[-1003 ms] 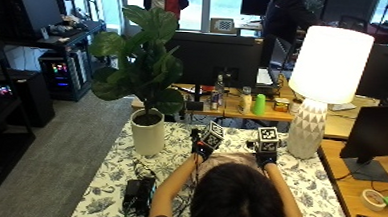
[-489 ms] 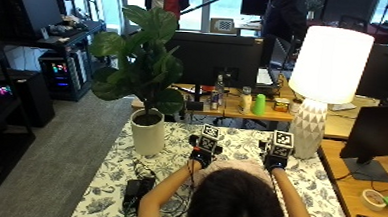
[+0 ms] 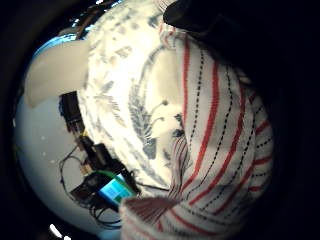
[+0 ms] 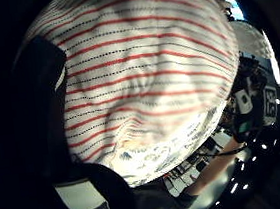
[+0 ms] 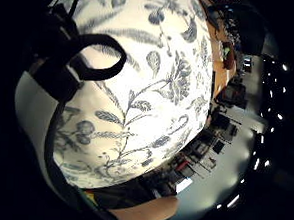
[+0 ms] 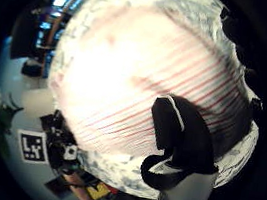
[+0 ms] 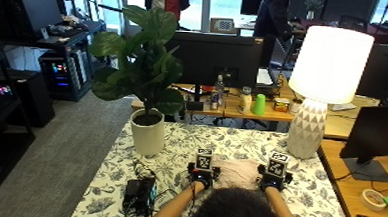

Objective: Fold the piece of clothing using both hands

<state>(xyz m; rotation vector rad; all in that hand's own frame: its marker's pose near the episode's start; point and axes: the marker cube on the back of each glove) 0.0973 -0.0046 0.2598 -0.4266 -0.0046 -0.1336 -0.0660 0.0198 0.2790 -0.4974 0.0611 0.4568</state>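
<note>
Stripes first: the piece of clothing (image 7: 238, 172) is a white top with red stripes and dotted dark lines, bunched in a small heap on the floral tablecloth (image 7: 179, 148), right between your two hands. Your left hand (image 7: 201, 177) sits at its left edge and your right hand (image 7: 272, 181) at its right edge, both touching or right at the cloth from what the outside view gives. The left palm views are almost filled with striped fabric, so that palm is right up against it, and a fold of cloth curls up beside the little finger side, but I honestly can't tell if your left fingers are curled round it or lying flat. Same for the right: the thumb side view has the garment under the palm, the little finger side sees only tablecloth, and the fingers' state isn't readable. Writing-wise, nothing legible anywhere on the top or the table. Containers: out past your left hand there's a white plant pot (image 7: 147, 132) holding a big-leaved plant (image 7: 143, 61), and beyond your right hand a patterned lamp (image 7: 318, 90). A black power brick with cables (image 7: 138, 190) lies near your left forearm.
</note>
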